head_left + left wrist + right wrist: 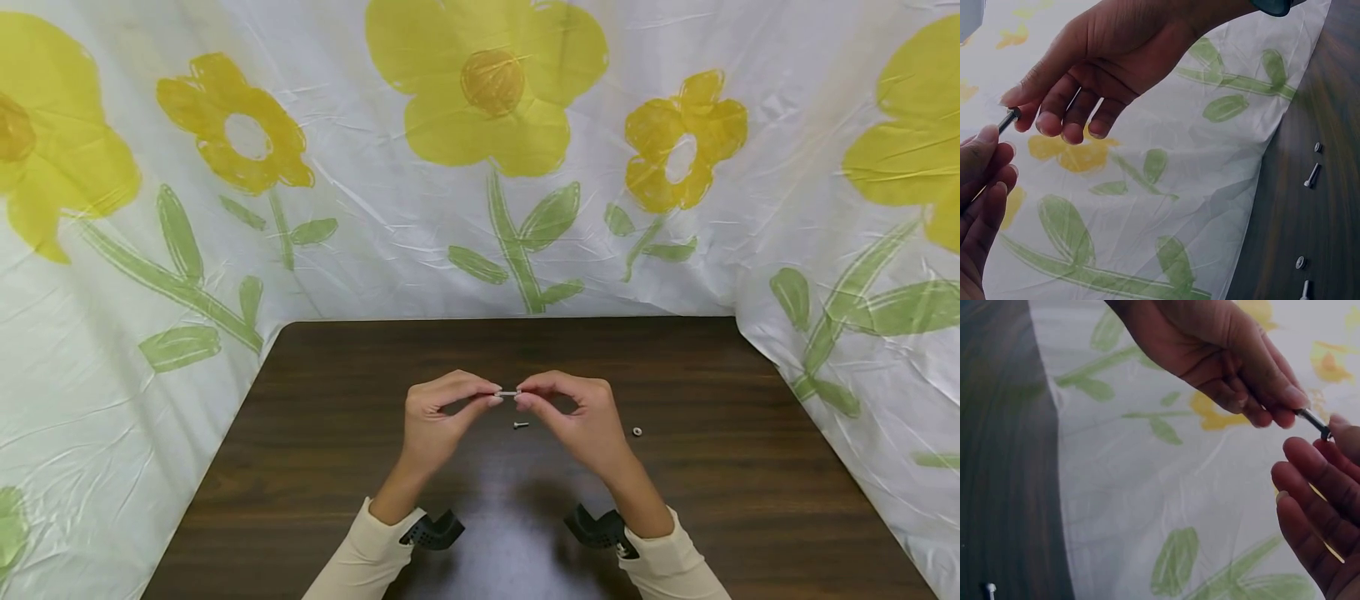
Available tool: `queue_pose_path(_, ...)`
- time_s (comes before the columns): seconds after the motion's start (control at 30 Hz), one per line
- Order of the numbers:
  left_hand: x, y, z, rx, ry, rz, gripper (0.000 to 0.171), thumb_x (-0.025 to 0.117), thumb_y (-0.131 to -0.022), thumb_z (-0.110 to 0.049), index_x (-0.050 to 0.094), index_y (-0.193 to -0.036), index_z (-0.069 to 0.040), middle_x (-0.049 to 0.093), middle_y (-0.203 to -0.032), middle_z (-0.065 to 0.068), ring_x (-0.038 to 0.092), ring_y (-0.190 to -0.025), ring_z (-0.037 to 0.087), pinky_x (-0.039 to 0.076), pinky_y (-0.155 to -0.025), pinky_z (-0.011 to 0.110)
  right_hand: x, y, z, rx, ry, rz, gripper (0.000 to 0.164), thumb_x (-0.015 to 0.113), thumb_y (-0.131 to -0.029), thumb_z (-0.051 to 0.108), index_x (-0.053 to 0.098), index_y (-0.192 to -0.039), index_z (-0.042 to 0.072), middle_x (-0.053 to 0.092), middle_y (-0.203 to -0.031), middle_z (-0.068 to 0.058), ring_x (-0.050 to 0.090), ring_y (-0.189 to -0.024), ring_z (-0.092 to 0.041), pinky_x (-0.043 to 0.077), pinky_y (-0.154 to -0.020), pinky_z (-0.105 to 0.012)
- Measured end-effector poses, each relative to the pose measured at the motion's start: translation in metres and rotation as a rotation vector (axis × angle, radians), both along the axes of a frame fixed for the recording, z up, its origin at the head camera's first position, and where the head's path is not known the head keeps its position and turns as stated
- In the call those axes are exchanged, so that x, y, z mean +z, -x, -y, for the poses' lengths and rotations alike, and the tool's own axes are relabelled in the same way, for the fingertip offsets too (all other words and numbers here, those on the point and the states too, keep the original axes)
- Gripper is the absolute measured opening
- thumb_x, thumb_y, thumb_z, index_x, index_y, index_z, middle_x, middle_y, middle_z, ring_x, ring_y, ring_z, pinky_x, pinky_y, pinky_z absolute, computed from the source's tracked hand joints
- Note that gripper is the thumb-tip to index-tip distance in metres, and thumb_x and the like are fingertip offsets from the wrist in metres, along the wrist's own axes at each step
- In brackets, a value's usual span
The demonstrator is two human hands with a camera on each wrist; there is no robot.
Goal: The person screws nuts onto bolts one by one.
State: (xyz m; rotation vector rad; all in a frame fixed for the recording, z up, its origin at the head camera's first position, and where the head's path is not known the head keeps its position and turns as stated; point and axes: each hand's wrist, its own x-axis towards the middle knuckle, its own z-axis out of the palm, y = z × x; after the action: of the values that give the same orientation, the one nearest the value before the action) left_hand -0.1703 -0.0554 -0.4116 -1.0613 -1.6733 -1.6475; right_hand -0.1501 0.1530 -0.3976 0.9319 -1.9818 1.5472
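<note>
A slim silver bolt (507,393) lies level between the two hands, above the dark table. My left hand (438,421) pinches its shaft between thumb and fingertips. At the bolt's other end, my right hand (585,421) holds the thicker end piece between thumb and forefinger. That end (1325,433) shows in the right wrist view; whether it is a head or a nut I cannot tell. Below the hands, a second bolt (521,425) lies on the table. A small round nut (637,432) lies beyond the right hand's wrist side.
The brown wooden table (315,467) bears the loose hardware. In the left wrist view, another nut (1300,262) and bolt (1305,290) appear near the lower edge. A white flowered cloth (360,250) hangs behind and at both sides.
</note>
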Motion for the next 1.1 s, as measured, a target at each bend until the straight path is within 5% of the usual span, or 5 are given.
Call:
queue_pose_path(0.63,0.0001,0.0007,-0.0012,-0.032,0.006,-0.038,0.026,0.081,-0.072,0.019,0.078,-0.092,0.002,0.075,-0.086,0.013,0.071,-0.079,0.023,0.059,-0.074,0.030,0.0004,-0.0030,0.0046,-0.086,-0.027,0.067,0.028,0.066,-0.096,-0.002,0.071,-0.074,0.016,0.070,-0.070,0.006,0.058,-0.059,-0.008,0.047,-0.055,-0.023)
queue_pose_path(0.8,0.0009,0.0003,-0.0007,-0.017,0.003,-0.026,0.025,0.081,-0.074,0.018,0.078,-0.092,0.001,0.075,-0.087,0.013,0.071,-0.079,0.023,0.058,-0.073,0.029,0.0032,-0.0024,-0.0002,-0.074,-0.006,0.066,0.016,0.071,-0.092,-0.003,0.072,-0.096,0.013,0.072,-0.082,0.001,0.066,-0.069,-0.012,0.054,-0.065,-0.024)
queue_pose_path(0.9,0.0015,0.0007,-0.0002,-0.004,0.002,-0.027,0.025,0.081,-0.074,0.017,0.078,-0.093,0.001,0.075,-0.087,0.012,0.071,-0.079,0.022,0.058,-0.073,0.028,0.0047,-0.0013,-0.0034,-0.039,-0.012,0.035,0.034,0.080,-0.083,-0.005,0.071,-0.112,0.012,0.073,-0.092,-0.001,0.070,-0.077,-0.015,0.058,-0.069,-0.027)
queue_pose_path(1.1,0.0005,0.0011,0.0011,0.007,0.002,-0.032,0.026,0.082,-0.073,0.017,0.078,-0.093,0.000,0.075,-0.087,0.013,0.071,-0.078,0.022,0.058,-0.072,0.028,0.0031,0.0004,-0.0030,0.014,-0.026,-0.027,0.040,0.085,-0.076,-0.009,0.074,-0.111,0.008,0.075,-0.094,-0.011,0.071,-0.080,-0.016,0.059,-0.068,-0.031)
